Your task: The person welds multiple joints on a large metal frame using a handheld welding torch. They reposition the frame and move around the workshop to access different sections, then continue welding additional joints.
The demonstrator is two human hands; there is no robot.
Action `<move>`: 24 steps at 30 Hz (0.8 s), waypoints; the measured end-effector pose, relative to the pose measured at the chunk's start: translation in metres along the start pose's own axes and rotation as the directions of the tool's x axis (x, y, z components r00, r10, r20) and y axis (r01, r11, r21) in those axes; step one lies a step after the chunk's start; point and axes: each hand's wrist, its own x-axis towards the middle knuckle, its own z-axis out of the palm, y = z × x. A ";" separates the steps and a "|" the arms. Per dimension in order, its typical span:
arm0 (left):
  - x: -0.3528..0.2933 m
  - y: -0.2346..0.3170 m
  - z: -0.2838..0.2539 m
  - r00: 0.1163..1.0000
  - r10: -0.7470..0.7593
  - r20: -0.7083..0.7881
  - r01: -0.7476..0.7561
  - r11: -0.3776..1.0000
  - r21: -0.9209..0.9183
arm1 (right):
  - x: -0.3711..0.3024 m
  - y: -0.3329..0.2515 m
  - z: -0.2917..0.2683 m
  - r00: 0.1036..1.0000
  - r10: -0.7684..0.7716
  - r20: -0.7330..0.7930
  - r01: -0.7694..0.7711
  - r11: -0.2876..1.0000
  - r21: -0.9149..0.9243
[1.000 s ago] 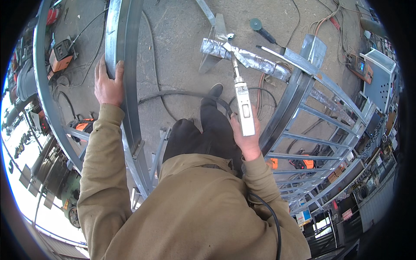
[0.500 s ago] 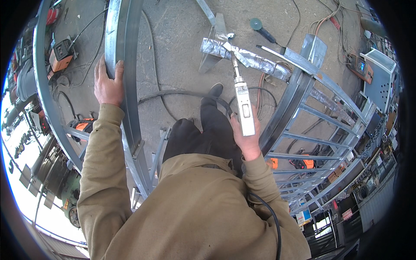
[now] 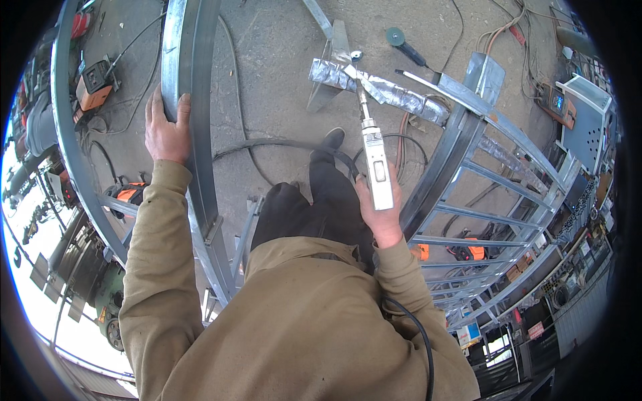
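Observation:
My left hand (image 3: pixel 168 130) is closed round a long galvanized metal beam (image 3: pixel 175 57), with fingers on its left face and thumb on top. In my right hand (image 3: pixel 388 212) is a white handheld welding gun (image 3: pixel 378 167). Its slim metal nozzle points away from me, toward a foil-wrapped bar (image 3: pixel 401 100) and some flat metal plates (image 3: pixel 341 40) beyond it. Whether the nozzle tip touches them I cannot tell. A thick black cable (image 3: pixel 267 143) curves behind my right hand, whose fingers are partly hidden by the gun.
A ladder-like metal frame (image 3: pixel 491 242) stands at my right, and another beam (image 3: pixel 61 120) runs at the far left. An angle grinder (image 3: pixel 403 47) lies on the concrete floor. Orange-and-black machines (image 3: pixel 93 87) and several loose cables are on the floor around me.

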 end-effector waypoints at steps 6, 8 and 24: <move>0.000 0.000 0.000 1.000 0.009 -0.011 -0.009 1.000 -0.007 | 0.000 -0.001 0.000 1.000 0.000 -0.004 0.000 1.000 -0.005; 0.000 0.000 0.000 1.000 0.012 -0.016 -0.012 1.000 -0.010 | 0.000 -0.001 0.000 1.000 -0.007 -0.008 0.007 1.000 -0.006; 0.000 0.000 0.000 1.000 0.015 -0.001 -0.015 1.000 -0.006 | 0.000 0.003 0.002 1.000 -0.004 -0.012 0.004 1.000 0.016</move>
